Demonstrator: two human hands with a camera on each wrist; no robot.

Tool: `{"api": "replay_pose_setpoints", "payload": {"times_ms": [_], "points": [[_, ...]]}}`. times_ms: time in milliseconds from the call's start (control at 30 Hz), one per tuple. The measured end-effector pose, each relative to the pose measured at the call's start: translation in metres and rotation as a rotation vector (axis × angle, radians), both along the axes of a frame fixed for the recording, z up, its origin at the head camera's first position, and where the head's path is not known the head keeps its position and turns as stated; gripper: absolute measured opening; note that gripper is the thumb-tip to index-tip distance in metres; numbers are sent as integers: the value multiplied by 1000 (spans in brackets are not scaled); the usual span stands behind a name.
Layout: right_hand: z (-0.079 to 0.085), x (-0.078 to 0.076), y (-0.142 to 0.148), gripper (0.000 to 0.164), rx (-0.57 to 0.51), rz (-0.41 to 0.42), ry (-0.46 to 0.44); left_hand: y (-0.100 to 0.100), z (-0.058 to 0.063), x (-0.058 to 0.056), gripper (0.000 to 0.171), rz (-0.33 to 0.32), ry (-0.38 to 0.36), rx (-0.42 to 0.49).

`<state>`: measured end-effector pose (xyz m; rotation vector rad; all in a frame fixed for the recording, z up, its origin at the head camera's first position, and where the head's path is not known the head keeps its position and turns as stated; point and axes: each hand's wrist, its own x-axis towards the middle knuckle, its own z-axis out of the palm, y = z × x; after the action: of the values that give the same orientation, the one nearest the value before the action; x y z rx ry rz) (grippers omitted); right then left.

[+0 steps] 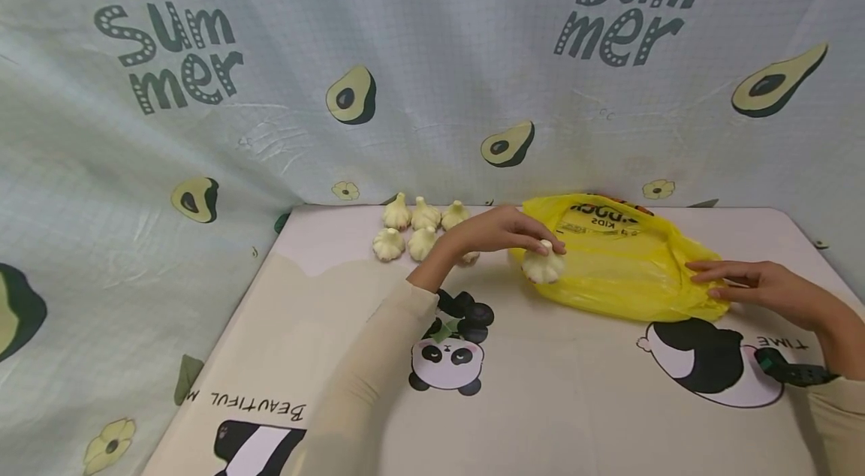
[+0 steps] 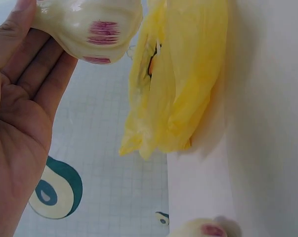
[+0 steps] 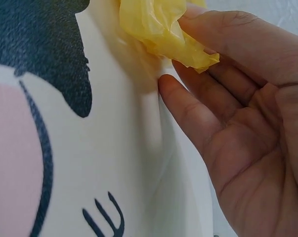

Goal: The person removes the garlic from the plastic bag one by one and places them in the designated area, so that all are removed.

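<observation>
My left hand (image 1: pixel 508 230) pinches a garlic bulb (image 1: pixel 544 266) by its neck, over the left edge of a yellow plastic bag (image 1: pixel 611 266). The left wrist view shows that bulb (image 2: pixel 97 32) up close, pale with purple streaks. At the bag's right end, my right hand (image 1: pixel 767 288) holds the crumpled plastic. In the right wrist view a corner of the bag (image 3: pixel 158 34) sits between thumb and fingers. Several more garlic bulbs (image 1: pixel 422 243) stand in two rows at the back of the table, one partly hidden behind my left wrist.
A pale table (image 1: pixel 534 386) printed with pandas and lettering lies under everything. Behind it and along its left side hangs a curtain (image 1: pixel 419 48) with avocado and "summer" prints. A dark band (image 1: pixel 794 371) circles my right wrist.
</observation>
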<state>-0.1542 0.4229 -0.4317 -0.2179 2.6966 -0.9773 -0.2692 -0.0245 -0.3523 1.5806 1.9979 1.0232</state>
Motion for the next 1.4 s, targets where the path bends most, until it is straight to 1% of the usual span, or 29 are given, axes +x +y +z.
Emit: {"api": "replay_pose_setpoints", "payload": {"times_ms": [67, 133, 200, 267, 367, 500, 600, 667, 733, 833, 1067, 1200, 1400], "points": [[0, 0, 0, 40, 14, 1, 4, -5, 0, 0, 24, 4, -2, 13], [0, 0, 0, 40, -4, 4, -4, -10, 0, 1, 24, 11, -17, 19], [0, 0, -1, 40, 8, 5, -2, -16, 0, 1, 25, 19, -32, 22], [1, 0, -2, 41, -4, 3, -10, -21, -1, 2, 25, 24, -43, 24], [0, 0, -2, 41, -4, 6, -9, -29, -2, 2, 25, 27, -37, 30], [-1, 0, -2, 41, -19, 2, -19, -40, -4, 2, 26, 33, -50, 26], [-1, 0, -3, 43, -45, -6, -38, -49, -5, 3, 26, 70, -114, 0], [-1, 0, -3, 45, -51, -10, -49, -55, -5, 4, 26, 94, -161, -15], [-1, 0, -4, 46, -42, -15, -53, -61, -4, 5, 26, 109, -193, -28], [-1, -1, -4, 48, -21, -20, -54, -69, -3, 5, 27, 86, -192, -29], [1, -2, -4, 49, -11, -24, -49, -85, -4, 1, 28, 1, -164, -2], [1, -2, -5, 48, 1, -22, -50, -94, -5, -1, 28, -11, -152, -9], [1, -2, -6, 49, 13, -24, -57, -111, -6, -1, 27, 2, -152, -11]]}}
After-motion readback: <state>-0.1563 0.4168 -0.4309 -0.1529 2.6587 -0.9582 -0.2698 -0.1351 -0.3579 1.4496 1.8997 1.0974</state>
